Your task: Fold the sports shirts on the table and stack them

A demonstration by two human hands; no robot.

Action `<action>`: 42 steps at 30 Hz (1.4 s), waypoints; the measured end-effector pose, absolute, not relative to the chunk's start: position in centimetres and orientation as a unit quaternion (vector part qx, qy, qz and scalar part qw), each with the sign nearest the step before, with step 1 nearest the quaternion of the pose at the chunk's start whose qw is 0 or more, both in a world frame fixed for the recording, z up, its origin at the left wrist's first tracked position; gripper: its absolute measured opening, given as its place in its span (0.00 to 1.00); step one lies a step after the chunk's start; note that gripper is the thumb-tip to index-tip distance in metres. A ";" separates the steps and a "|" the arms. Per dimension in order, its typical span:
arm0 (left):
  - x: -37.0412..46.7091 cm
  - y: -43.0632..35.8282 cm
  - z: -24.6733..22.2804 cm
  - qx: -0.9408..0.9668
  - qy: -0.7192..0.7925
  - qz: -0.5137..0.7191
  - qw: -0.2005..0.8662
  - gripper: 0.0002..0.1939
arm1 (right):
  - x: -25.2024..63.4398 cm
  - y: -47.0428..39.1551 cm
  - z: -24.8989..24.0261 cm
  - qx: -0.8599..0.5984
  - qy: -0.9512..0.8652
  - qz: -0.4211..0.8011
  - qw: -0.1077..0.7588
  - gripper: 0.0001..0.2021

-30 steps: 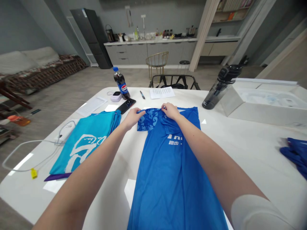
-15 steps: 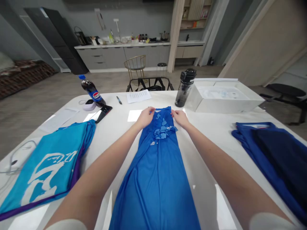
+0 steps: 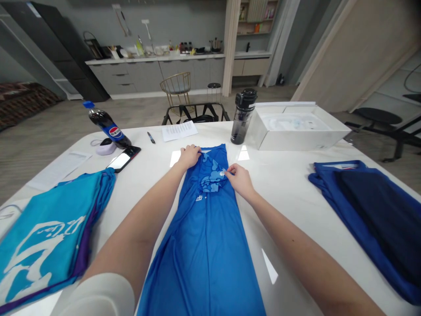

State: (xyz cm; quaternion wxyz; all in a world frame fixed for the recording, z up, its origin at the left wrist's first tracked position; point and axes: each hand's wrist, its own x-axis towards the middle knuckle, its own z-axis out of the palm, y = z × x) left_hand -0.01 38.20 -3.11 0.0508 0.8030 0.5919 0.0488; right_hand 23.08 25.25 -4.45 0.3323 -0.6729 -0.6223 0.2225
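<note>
A blue shirt lies lengthwise in front of me, its sides folded into a long strip that narrows toward the far end. Near that end a light-blue patterned sleeve is folded on top, with small white print just below it. My left hand rests at the shirt's far left corner, its fingers closed on the fabric. With thumb and fingertips pinched together, my right hand grips the right edge of the patterned sleeve.
Folded turquoise shirts lie at left, folded dark-blue clothes at right. Along the far side of the table are a cola bottle, a phone, a pen, paper, a dark tumbler and a white box.
My right hand has left the shirt's far right corner and come nearer, now pinching the patterned sleeve, which lies more spread out. My left hand stays at the far left corner. The view has shifted right.
</note>
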 end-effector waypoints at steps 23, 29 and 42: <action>-0.5 23.0 -4.6 0.847 0.508 0.151 0.044 0.26 | 19.8 22.1 -4.9 -0.594 -0.781 0.036 0.188 0.24; -0.1 18.0 -7.4 0.816 0.567 0.107 0.033 0.33 | 19.1 16.4 -6.4 -0.611 -0.781 0.057 0.115 0.29; -0.1 14.5 -6.0 0.770 0.620 0.153 -0.008 0.28 | 18.7 16.1 -5.8 -0.632 -0.768 0.064 0.085 0.30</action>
